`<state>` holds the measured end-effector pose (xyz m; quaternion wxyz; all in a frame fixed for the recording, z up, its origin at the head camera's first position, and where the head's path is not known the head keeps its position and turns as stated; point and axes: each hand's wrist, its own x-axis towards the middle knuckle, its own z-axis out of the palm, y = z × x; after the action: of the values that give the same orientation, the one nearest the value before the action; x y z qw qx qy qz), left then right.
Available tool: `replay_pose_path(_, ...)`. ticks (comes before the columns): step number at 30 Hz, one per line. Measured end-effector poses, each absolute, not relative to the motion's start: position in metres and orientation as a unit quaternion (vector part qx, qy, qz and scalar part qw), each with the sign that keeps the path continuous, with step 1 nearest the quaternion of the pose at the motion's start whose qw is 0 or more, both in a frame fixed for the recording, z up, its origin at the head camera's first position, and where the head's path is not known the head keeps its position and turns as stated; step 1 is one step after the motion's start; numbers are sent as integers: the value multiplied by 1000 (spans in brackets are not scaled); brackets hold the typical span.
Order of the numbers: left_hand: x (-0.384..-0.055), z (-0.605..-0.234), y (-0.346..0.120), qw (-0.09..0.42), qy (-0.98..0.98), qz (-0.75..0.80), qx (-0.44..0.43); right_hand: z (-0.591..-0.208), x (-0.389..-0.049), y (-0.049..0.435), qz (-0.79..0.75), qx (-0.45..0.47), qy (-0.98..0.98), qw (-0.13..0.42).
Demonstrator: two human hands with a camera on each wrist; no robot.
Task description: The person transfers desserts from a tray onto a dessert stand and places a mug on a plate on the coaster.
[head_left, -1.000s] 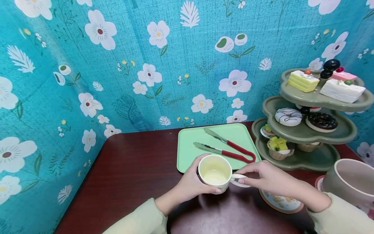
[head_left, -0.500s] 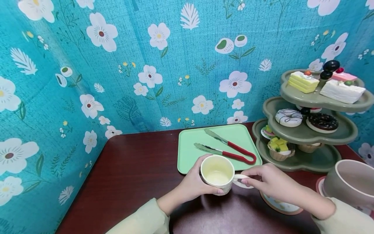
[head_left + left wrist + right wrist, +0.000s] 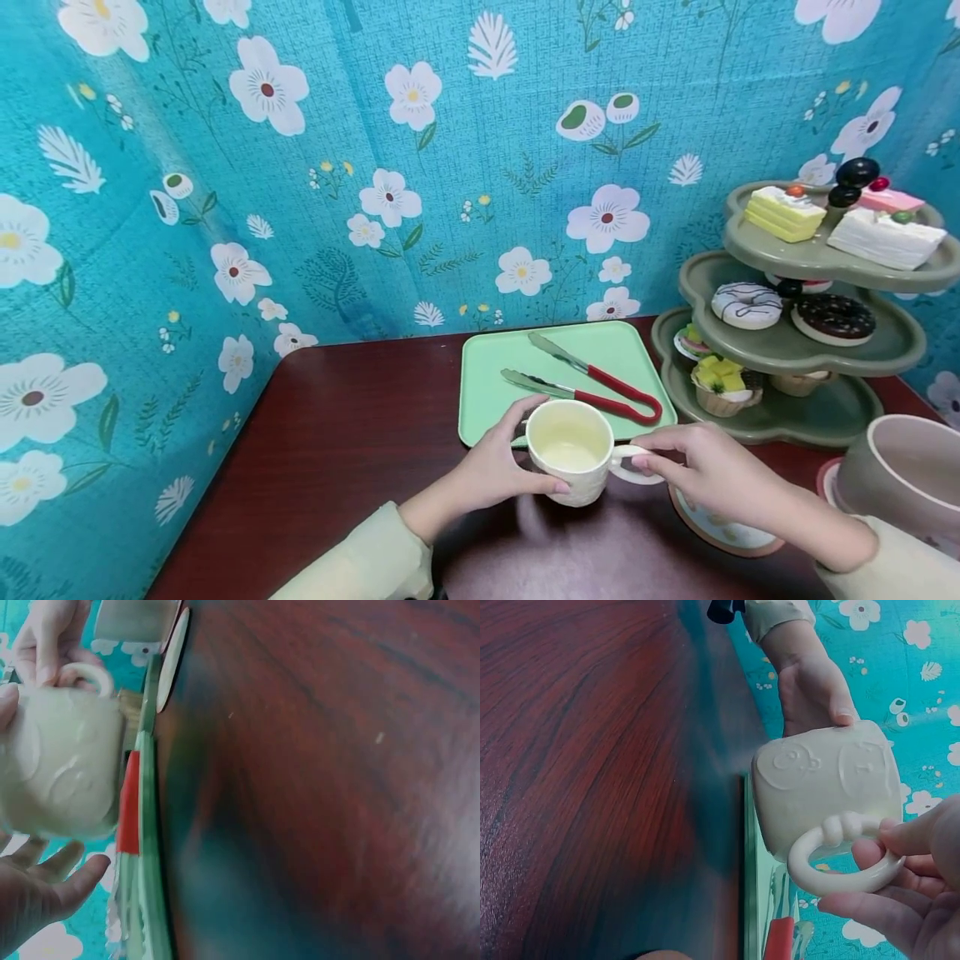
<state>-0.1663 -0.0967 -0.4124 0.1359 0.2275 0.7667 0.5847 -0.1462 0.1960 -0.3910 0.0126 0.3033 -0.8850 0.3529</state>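
Observation:
A cream mug [image 3: 571, 458] with raised figures on its side is held above the table. Its inside looks pale yellow; whether it has liquid I cannot tell. My right hand [image 3: 716, 475] pinches the mug's handle [image 3: 844, 877] between thumb and fingers. My left hand [image 3: 487, 467] stays at the mug's other side, its thumb against the wall. In the left wrist view, the spread fingers [image 3: 79, 881] of this hand lie below the mug, with a gap visible. Behind the mug, a green tray [image 3: 487, 358] carries red-handled tongs [image 3: 611, 407].
A three-tier stand [image 3: 817, 417] with cakes, donuts and cupcakes fills the right back. A larger grey-beige cup [image 3: 870, 475] stands at the right edge on a coaster. Another round coaster [image 3: 738, 537] lies partly under my right arm. A floral cloth [image 3: 450, 208] hangs behind the table.
The mug has shifted slightly to the right, together with my right hand. A gap has opened between my left palm and the mug, where the tray's edge now shows.

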Motion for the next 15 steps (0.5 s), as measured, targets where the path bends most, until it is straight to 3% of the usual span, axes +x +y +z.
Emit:
replay_pose_path(9,-178,-410,-122,127,785,565,218,-400,-144,205,359,301,-883,26)
replay_pose_path(15,-181,-410,-141,97,806,549,198,-405,-143,214,331,301,-890,88)
